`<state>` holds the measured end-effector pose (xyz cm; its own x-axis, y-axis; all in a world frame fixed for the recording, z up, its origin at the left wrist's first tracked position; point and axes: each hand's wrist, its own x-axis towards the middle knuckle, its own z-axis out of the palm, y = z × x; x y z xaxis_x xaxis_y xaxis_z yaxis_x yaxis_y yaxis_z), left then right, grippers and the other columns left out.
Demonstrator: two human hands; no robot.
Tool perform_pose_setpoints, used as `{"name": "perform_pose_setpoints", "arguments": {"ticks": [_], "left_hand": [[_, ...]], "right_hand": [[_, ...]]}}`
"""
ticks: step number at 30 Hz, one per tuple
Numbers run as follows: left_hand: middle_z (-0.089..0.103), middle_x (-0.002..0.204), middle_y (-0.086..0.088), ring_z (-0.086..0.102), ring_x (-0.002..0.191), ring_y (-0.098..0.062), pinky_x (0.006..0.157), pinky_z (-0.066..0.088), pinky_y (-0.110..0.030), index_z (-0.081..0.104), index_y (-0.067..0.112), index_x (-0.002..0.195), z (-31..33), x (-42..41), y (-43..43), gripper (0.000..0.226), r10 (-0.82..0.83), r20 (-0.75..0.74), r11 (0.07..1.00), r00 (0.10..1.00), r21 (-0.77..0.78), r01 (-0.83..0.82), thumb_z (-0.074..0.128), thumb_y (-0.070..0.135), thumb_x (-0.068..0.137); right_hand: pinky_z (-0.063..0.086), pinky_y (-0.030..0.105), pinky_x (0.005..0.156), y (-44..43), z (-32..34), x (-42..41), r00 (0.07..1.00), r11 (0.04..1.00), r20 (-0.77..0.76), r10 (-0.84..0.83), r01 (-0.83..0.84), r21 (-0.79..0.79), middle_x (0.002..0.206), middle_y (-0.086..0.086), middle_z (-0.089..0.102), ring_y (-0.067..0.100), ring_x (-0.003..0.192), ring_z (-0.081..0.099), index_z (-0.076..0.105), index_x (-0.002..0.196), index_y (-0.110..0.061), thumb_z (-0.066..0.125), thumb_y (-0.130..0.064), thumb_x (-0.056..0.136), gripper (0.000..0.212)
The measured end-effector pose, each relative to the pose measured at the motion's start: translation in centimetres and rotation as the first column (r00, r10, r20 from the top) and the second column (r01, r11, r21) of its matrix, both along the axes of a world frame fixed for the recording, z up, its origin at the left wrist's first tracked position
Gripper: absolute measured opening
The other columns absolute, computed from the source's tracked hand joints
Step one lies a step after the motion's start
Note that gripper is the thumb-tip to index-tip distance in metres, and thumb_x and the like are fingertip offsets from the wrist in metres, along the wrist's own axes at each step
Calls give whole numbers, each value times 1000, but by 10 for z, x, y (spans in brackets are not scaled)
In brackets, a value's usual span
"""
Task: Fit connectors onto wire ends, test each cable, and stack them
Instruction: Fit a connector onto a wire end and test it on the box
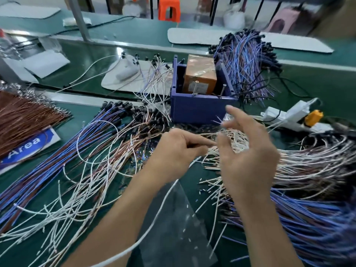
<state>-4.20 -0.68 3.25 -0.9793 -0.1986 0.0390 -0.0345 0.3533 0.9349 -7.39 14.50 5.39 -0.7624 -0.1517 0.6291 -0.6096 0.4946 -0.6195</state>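
Note:
My left hand is pinched shut on a thin white wire that trails down toward me over the green mat. My right hand hovers just to its right with fingers spread, over a tangle of white wire ends. Whether its thumb touches a wire is blurred. A loose heap of small black connectors lies beyond my left hand. Finished blue and brown cables with black connectors fan out on the left.
A blue open box holding a brown block stands behind my hands. A big bundle of blue wires lies at back right, more blue and white wires at right. Brown wires sit far left, a white power strip right.

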Motion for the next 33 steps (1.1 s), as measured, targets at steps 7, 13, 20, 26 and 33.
{"name": "perform_pose_setpoints", "arguments": {"ticks": [7,13,20,26,33], "left_hand": [[76,67,3,60,52,-1,51,47,-12,84,16,88,17,2,-3,11,-92,-50,971,995,218,101,77,8,89],[75,66,-4,56,54,-5,51,42,-16,85,23,82,29,15,-46,25,-132,85,985,988,123,121,88,1,72],[75,70,-18,64,56,-11,58,53,-15,84,20,79,25,37,-102,20,120,144,990,982,55,-129,86,1,71],[75,78,-24,68,62,-19,64,57,-17,83,13,83,15,51,-130,16,281,191,952,940,72,-299,83,4,69],[76,83,-22,74,67,-18,82,61,-24,80,14,91,6,42,-122,18,426,119,881,897,173,-441,78,-1,83]], "right_hand": [[43,15,55,17,5,-9,893,978,421,157,-201,60,73,-22,70,5,65,62,76,107,-38,63,-22,94,25],[45,14,56,36,8,-20,875,994,479,62,-99,52,66,-19,70,4,64,63,72,79,-49,77,-32,85,19],[44,20,60,45,6,-33,891,992,443,-99,55,111,71,-30,67,-4,68,63,67,61,-40,78,-34,86,28],[48,26,62,51,1,-42,887,987,439,-142,93,131,69,-28,67,-2,67,63,67,61,-38,77,-31,87,28],[51,34,63,62,0,-53,839,993,536,-93,117,-10,63,-9,71,3,55,59,77,70,-33,79,-33,85,15]]}}
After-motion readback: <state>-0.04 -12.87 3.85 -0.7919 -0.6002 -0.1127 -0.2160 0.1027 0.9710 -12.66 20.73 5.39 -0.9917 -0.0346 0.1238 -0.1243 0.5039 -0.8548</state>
